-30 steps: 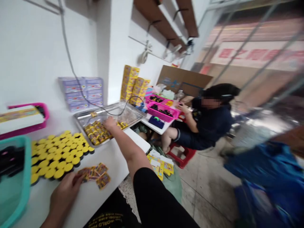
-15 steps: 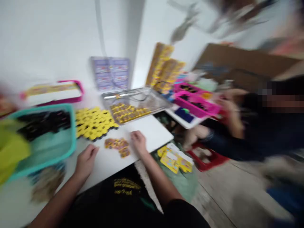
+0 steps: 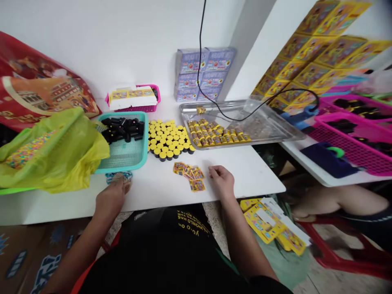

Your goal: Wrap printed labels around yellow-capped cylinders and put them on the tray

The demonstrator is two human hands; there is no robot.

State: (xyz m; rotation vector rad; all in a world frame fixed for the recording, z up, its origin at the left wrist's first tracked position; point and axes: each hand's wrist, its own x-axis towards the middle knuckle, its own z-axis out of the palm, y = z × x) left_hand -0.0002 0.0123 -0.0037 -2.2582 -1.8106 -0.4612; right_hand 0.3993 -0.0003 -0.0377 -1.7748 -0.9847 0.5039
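My left hand (image 3: 114,195) is at the front of the white table, its fingers closed on a small tangle of blue and beige rubber bands (image 3: 119,177). My right hand (image 3: 223,180) rests on the tabletop with its fingers curled in; whatever may be inside is hidden. Just left of it lie several small printed stickers (image 3: 196,173), partly overlapping. Behind them stands a cluster of short black jars with yellow lids (image 3: 169,141). A metal tray (image 3: 266,126) at the back holds rows of jars wrapped in yellow labels (image 3: 211,134).
A turquoise basket (image 3: 130,158) holds black cylinders, beside a yellow plastic bag (image 3: 76,151). Purple boxes (image 3: 205,73) and yellow boxes (image 3: 294,61) are stacked behind. A black cable (image 3: 200,49) hangs over the tray. At right are pink baskets (image 3: 352,141) and another person's arm (image 3: 339,202).
My view has swung left and sharpened. My left hand has moved left from beside the stickers to the rubber bands. My right hand stays curled on the table right of the stickers.
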